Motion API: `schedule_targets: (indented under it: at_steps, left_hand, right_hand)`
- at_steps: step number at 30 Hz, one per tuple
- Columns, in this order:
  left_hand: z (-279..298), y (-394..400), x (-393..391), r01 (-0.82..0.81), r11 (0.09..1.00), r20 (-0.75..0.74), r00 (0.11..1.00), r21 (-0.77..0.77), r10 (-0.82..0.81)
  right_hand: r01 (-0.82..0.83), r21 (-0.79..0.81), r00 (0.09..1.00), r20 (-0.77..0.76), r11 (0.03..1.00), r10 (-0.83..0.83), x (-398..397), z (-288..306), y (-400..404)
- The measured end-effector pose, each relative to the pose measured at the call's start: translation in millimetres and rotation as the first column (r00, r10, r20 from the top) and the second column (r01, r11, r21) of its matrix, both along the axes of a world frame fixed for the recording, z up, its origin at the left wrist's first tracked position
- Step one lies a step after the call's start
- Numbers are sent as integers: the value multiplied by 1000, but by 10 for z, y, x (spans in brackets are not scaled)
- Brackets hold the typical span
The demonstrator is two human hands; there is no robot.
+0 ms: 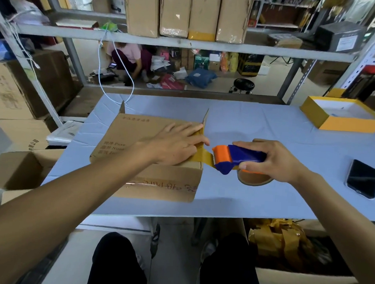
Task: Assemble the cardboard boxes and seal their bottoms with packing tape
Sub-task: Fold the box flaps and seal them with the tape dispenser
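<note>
Blue-covered worktable [259, 128], cardboard box [146, 159] lying on its left part, near the front edge, closed flaps up. Step in hand looks like taping the bottom seam: a brown tape strip [204, 159] runs from the box's right end to the tape dispenser [235, 158], just off that end. Next I'd judge: pull taut, tear on the blade, rub the tail down the side. My left hand [173, 146] lies flat, fingers straight, pressing the tape onto the box top. My right hand [272, 160] wraps the blue-orange dispenser, fingers curled round it, wrist level. Phone [362, 178] far right, untouched.
</note>
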State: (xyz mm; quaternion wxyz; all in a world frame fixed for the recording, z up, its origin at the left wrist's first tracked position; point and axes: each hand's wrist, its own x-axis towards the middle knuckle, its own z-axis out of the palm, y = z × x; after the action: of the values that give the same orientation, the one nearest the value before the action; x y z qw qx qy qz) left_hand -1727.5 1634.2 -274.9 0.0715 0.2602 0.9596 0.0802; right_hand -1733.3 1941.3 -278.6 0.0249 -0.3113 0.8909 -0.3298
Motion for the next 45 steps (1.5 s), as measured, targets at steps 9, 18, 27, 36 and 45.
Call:
schedule_targets:
  at_steps: [9,18,27,36,45]
  left_hand:
    - [51,43,76,45,995,-56,998,84,-41]
    - [-25,46,-30,124,985,-96,989,117,-113]
    - [15,69,-17,121,991,-77,990,62,-116]
    - [90,222,316,-306,950,-272,911,63,311]
    - [32,13,604,-117,982,-157,978,147,140]
  right_hand:
    - [-78,125,997,-4,989,80,-70,-8,-240]
    - [17,549,992,-116,836,56,16,98,-416]
    - [351,1,929,128,936,-348,-51,-109,-58]
    - [423,196,903,-170,885,-394,-96,-936,-209]
    - [69,-2,906,-419,998,-64,-80,31,-927]
